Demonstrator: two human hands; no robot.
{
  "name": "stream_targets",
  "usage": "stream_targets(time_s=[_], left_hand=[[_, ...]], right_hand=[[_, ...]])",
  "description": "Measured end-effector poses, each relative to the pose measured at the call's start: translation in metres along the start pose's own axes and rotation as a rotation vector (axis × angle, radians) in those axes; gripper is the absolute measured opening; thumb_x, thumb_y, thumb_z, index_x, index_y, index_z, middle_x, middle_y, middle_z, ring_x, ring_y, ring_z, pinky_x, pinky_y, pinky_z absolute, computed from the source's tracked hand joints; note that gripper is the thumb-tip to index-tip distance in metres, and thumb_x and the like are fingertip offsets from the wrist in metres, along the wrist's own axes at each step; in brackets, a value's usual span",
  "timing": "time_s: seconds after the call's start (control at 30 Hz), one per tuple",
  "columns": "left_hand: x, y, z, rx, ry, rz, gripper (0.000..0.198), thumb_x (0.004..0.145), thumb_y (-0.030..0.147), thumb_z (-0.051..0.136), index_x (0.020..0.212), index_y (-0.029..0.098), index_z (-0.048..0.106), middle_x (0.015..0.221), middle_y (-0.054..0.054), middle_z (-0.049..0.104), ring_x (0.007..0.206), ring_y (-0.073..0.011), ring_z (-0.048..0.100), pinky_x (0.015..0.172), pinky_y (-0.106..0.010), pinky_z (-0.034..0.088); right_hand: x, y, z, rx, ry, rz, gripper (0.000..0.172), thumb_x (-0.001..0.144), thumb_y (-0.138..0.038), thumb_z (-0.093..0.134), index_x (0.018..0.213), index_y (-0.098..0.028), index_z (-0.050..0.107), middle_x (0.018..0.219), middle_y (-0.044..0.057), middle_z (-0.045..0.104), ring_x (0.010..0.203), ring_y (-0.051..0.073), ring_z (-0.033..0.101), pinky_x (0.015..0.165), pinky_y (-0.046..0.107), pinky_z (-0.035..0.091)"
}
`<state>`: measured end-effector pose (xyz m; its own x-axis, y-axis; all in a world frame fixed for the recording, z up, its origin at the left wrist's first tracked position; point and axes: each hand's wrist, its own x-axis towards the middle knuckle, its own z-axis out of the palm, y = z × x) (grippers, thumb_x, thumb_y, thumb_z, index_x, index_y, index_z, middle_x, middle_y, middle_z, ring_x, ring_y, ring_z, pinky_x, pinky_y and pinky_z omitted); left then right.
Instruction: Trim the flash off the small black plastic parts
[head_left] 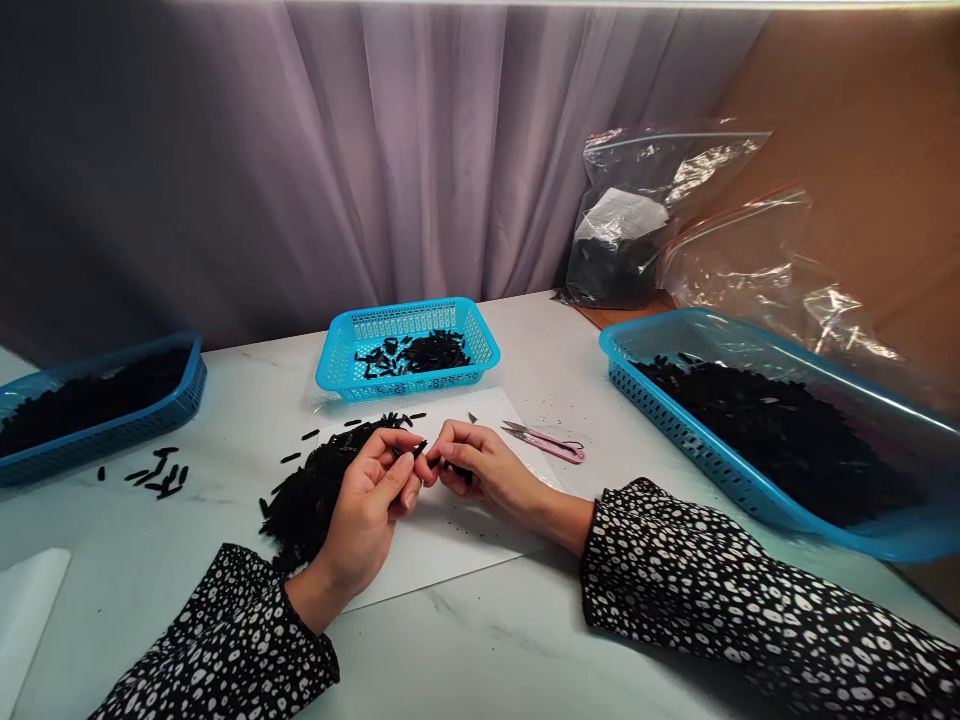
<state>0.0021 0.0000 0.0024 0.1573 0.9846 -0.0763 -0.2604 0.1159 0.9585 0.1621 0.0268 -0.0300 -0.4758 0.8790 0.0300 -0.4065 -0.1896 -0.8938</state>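
My left hand [373, 500] and my right hand [480, 468] meet over a white sheet of paper [450, 530] on the table. Both are closed in a pinch round small black pieces [420, 447], held between the fingertips where the hands touch. A pile of the same black pieces [311, 495] lies on the paper just left of my left hand. Pink thread snips [546, 440] lie on the paper's far right corner, just beyond my right hand. Both forearms wear black sleeves with white spots.
A small blue basket [341, 350] with some black pieces stands behind the paper. Larger blue baskets full of black pieces sit at the left [180, 400] and right [712, 470]. Loose pieces [157, 478] lie at the left. Plastic bags [637, 220] lean at the back right.
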Motion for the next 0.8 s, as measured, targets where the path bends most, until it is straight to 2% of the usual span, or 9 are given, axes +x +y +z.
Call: stream_targets(time_s=[0.2,0.3,0.4,0.47,0.6,0.67,0.8], left_hand=[[0.001,0.0,0.0,-0.024,0.011,-0.009,0.021,0.078,0.029,0.075,0.092,0.017,0.064,0.068,-0.001,0.063,0.051,-0.0068,0.042,0.048,-0.019,0.027],[0.001,0.0,0.0,-0.051,0.029,-0.007,0.022,0.078,0.029,0.075,0.093,0.017,0.065,0.068,-0.001,0.063,0.051,-0.0066,0.042,0.048,-0.019,0.029],[0.002,0.002,-0.001,-0.119,0.081,-0.035,0.029,0.077,0.027,0.075,0.104,0.018,0.067,0.072,0.0,0.062,0.052,-0.0057,0.04,0.048,-0.018,0.029],[0.004,0.004,-0.001,-0.153,0.113,-0.067,0.033,0.076,0.024,0.074,0.108,0.017,0.068,0.073,0.0,0.061,0.052,-0.0056,0.039,0.047,-0.018,0.03],[0.006,0.002,-0.002,-0.124,0.113,-0.11,0.017,0.074,0.026,0.073,0.085,0.014,0.068,0.07,-0.001,0.06,0.051,-0.0056,0.039,0.045,-0.018,0.028],[0.006,-0.001,-0.001,-0.057,0.098,-0.124,0.021,0.075,0.032,0.076,0.077,0.015,0.063,0.07,0.0,0.059,0.05,-0.0046,0.038,0.045,-0.018,0.025],[0.004,-0.007,0.003,0.054,0.041,-0.135,0.031,0.073,0.04,0.081,0.08,0.016,0.063,0.064,0.004,0.055,0.046,-0.003,0.034,0.043,-0.018,0.019]], right_hand=[[0.001,0.0,-0.001,-0.023,-0.02,-0.014,0.028,0.077,-0.039,0.076,0.083,-0.019,0.057,0.07,-0.002,0.064,0.047,0.007,0.032,0.043,0.023,0.019],[0.002,0.001,-0.002,-0.055,-0.026,0.013,0.03,0.076,-0.04,0.077,0.087,-0.018,0.061,0.074,0.0,0.065,0.049,0.007,0.036,0.045,0.023,0.021],[0.003,0.001,-0.003,-0.108,-0.024,0.029,0.028,0.076,-0.04,0.077,0.085,-0.018,0.063,0.079,0.002,0.069,0.053,0.009,0.043,0.047,0.023,0.024],[0.002,0.001,-0.003,-0.133,-0.007,0.025,0.028,0.079,-0.042,0.074,0.086,-0.018,0.062,0.078,0.002,0.068,0.053,0.009,0.042,0.047,0.024,0.025],[0.002,0.0,-0.003,-0.141,0.053,-0.009,0.029,0.081,-0.044,0.071,0.083,-0.018,0.06,0.071,-0.001,0.062,0.051,0.009,0.038,0.048,0.025,0.024],[0.002,-0.001,-0.002,-0.134,0.067,-0.031,0.029,0.081,-0.044,0.072,0.082,-0.018,0.059,0.069,-0.002,0.06,0.05,0.009,0.038,0.048,0.025,0.024],[0.0,-0.003,0.002,-0.206,0.087,-0.106,0.027,0.082,-0.043,0.07,0.078,-0.019,0.058,0.064,-0.003,0.057,0.051,0.01,0.037,0.049,0.026,0.025]])
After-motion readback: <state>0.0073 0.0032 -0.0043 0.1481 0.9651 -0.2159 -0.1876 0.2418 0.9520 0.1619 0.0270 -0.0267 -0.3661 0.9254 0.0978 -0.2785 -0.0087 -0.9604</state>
